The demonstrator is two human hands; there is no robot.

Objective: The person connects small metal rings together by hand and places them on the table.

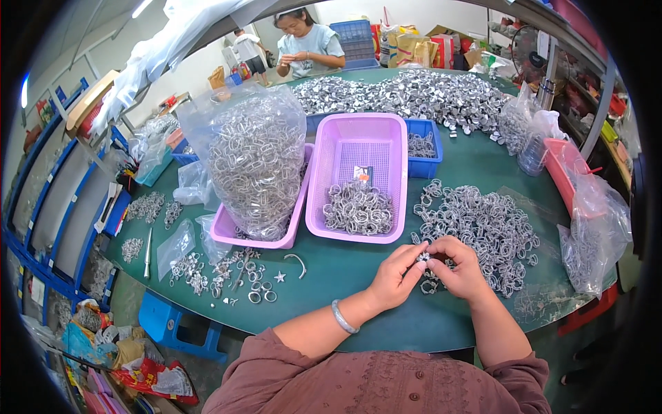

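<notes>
Head view: a small silvery piece (423, 257) is pinched between the fingers of the left hand (396, 274) and the right hand (456, 268), above the near left edge of a heap of metal rings (486, 231); its exact form cannot be told. It is probably best steadied by one hand and worked lightly by the other. If dropped, it could be lost among the rings. Beyond, the worktop (358, 293) is crowded by a lilac basket (356, 121) and a bulging clear bag (256, 155); leftward reach may be hindered by loose small parts (189, 270).

Metal rings (483, 233) on green table (331, 290)
</notes>
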